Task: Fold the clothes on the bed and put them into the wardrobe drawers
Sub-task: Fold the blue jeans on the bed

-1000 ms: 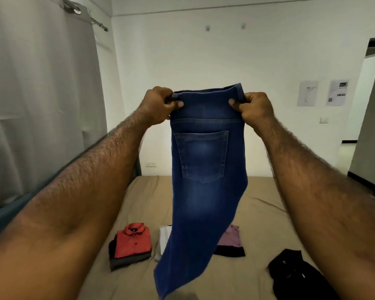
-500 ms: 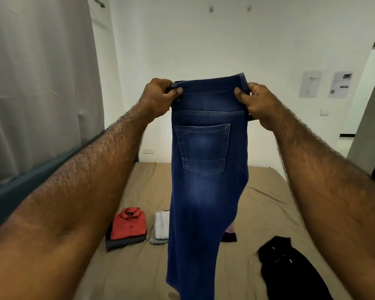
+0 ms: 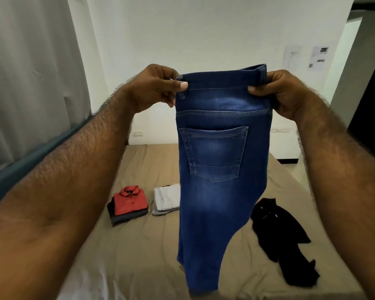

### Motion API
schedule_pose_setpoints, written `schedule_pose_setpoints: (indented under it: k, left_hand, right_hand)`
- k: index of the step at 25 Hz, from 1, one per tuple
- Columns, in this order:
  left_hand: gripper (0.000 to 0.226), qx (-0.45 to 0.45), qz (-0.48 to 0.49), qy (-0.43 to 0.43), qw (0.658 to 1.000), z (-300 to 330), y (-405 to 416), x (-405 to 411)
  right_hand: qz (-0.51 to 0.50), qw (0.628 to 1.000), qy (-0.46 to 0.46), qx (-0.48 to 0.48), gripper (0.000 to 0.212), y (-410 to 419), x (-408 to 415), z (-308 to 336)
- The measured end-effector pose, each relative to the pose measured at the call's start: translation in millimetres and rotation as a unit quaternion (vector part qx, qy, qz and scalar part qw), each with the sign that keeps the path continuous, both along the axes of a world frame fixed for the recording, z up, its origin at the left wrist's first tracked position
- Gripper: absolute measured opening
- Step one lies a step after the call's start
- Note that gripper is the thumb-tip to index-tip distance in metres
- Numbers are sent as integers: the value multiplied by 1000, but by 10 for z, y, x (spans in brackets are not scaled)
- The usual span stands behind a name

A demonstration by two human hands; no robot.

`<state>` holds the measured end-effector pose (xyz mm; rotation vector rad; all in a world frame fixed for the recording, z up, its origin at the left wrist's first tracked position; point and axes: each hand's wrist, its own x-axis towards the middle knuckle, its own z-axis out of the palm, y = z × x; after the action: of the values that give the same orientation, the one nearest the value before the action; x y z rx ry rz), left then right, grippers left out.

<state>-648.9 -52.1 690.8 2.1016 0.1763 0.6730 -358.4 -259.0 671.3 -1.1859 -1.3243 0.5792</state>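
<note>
Jeans (image 3: 221, 174) hang in the air over the bed (image 3: 139, 245), folded lengthwise so one back pocket faces the person. The left hand (image 3: 158, 87) pinches one end of the waistband, thumb laid across the front; the right hand (image 3: 277, 92) grips the other end, fingers curled round the denim. The legs drop straight down and their ends run out of view at the bottom.

Behind them on the sheet lie a folded red shirt (image 3: 130, 201) on a dark stack, a folded white pile (image 3: 166, 199) just beside it, and, well apart to the right, a black garment (image 3: 284, 239) not yet folded.

Trouble, I'd judge, lies in the lowering. Denim is heavy, and if either pinch slackens, the two halves could slide out of line and the crease would be lost. Laid down carelessly, the legs might land on the white pile or drag across the black garment, spoiling what is folded. No wardrobe shows from where I stand.
</note>
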Motion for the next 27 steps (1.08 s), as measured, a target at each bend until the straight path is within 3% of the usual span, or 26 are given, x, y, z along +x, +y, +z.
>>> schedule_pose_setpoints:
  k: [5,9,11,14,18,21,23,27]
  left_hand:
    - [18,-35,-136,27,990,47,-253,-385]
    - [36,-64,-221,35,973,154,-400,-491]
    - [43,-64,-203,62,975,137,-412,-512]
    - [39,-14,-112,158,981,-98,-323,-507]
    - [30,32,-28,285,958,-767,-161,-307]
    - [30,-12,2,309,951,-1517,99,-67]
    - [29,-65,21,328,942,-2102,394,166]
    - [17,-87,111,385,912,-2957,819,574]
  right_hand:
    - [83,996,14,13,39,-404,-464,-12]
    - [93,995,32,28,41,-655,-668,99]
    - [76,996,38,6,40,-676,-689,30]
    - [30,996,10,-79,22,-579,-590,-332]
    - [-64,976,-39,-205,22,-317,-365,-1060]
    - [-78,963,-32,-257,27,-29,-161,-1708]
    - [-71,953,-29,-294,24,297,94,-2226]
    - [-108,935,-71,-330,18,824,389,-2993]
